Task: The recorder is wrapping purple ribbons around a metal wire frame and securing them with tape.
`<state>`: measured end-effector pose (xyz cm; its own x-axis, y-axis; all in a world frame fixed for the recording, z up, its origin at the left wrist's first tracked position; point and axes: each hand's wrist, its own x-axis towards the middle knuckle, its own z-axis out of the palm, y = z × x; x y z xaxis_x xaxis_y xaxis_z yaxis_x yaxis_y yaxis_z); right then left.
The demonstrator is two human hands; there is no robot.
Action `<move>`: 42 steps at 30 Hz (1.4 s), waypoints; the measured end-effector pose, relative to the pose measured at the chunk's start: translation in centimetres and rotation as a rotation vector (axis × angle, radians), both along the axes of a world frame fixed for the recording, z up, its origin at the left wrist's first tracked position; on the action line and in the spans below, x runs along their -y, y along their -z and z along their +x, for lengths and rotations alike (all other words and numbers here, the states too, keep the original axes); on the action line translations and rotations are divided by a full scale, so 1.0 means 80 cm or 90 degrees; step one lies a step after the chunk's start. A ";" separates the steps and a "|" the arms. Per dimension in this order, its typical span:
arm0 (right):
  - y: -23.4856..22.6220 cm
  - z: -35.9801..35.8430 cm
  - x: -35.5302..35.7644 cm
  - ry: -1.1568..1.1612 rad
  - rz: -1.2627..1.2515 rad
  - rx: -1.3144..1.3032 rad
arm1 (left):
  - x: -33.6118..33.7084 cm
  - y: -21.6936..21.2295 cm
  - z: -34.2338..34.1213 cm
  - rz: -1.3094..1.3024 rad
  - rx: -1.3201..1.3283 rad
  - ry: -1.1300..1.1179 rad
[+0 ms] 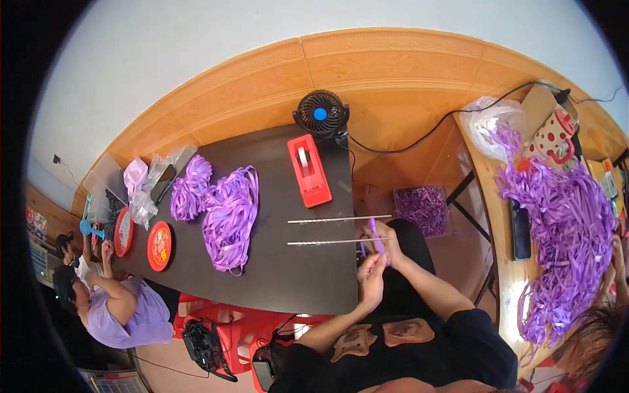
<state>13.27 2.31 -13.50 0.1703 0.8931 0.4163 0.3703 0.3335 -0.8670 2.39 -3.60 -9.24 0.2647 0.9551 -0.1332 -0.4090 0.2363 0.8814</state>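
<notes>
Left hand (371, 278) and right hand (386, 245) meet off the dark table's (288, 275) edge, both pinched shut on a short purple ribbon strip (376, 237). At nine o'clock, two thin rods (337, 230) overhang the edge. Beyond: red tape dispenser (308, 170), ribbon heaps (229, 213), small black fan (320, 113) at twelve.

The left hand's (371, 280) grip is too small to tell; the right table's (496, 216) far end is cut off.

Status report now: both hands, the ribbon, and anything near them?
Left hand and right hand both pinch a purple ribbon strip at the table edge. Two thin sticks lie just beside.
</notes>
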 end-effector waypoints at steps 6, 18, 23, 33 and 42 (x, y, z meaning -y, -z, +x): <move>-0.006 -0.037 0.080 0.015 -0.100 -0.140 | 0.053 -0.008 -0.047 0.008 -0.042 0.168; -0.019 -0.055 0.220 -0.106 -0.467 -0.200 | 0.083 -0.052 -0.099 0.015 -0.067 0.237; -0.038 -0.049 0.238 -0.112 -0.576 -0.313 | 0.084 -0.044 -0.110 -0.026 0.044 0.254; -0.035 -0.045 0.207 0.052 -0.643 -0.621 | 0.102 -0.041 -0.146 -0.028 0.047 0.301; -0.036 -0.057 0.210 -0.058 -0.360 -0.494 | 0.108 -0.028 -0.157 -0.088 0.030 0.306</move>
<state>8.73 -14.47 -10.58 0.1363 0.9507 -0.2787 -0.3798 -0.2097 -0.9010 -10.15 -12.25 -6.99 0.6789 0.6982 -0.2269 -0.2635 0.5202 0.8123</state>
